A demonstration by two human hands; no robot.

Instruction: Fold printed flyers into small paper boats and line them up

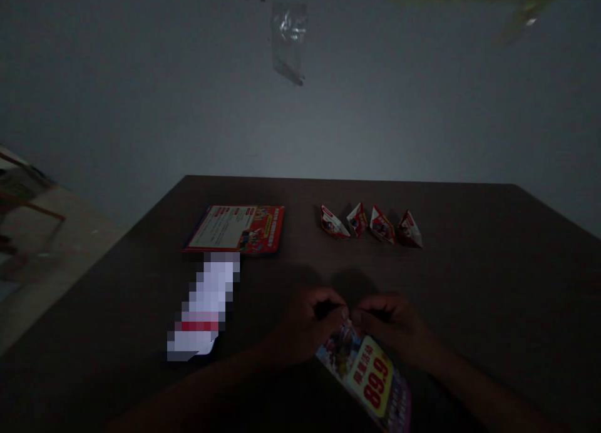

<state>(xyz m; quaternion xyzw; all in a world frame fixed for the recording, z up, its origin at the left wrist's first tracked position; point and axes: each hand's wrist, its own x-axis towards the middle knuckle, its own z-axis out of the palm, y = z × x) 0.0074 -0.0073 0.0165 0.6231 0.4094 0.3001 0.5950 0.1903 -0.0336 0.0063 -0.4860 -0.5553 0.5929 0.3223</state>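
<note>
1. The left hand (307,325) has its thumb and fingers drawn together in a pinch at the upper end of a printed leaflet (373,376).
2. The right hand (404,328) pinches the same end just beside the left, with the 2 sets of fingertips nearly meeting. The dim light hides the exact contact, and whether a crease lies between them cannot be told.
3. The leaflet hangs between and below the hands, near the front of the dark surface (469,251), slanting down to the right. Its visible part looks flat, with a red "89.9" on a yellow panel; its lower end runs out of view.
4. Beyond the hands, 4 small folded paper pieces (382,225) stand in a row, near one another. They look complete.
5. The leaflet has none of their pointed shape, so folding it appears to be barely begun, with most of the shaping left.
6. To the left of the row, well apart from it, lies a flat red-and-white printed booklet or stack (235,228), which shows no such folding.
7. Nearer the left forearm, a phone-like device (204,305) lies with its bright face blurred out.
8. A pale wall (422,114) stands behind the surface.
</note>
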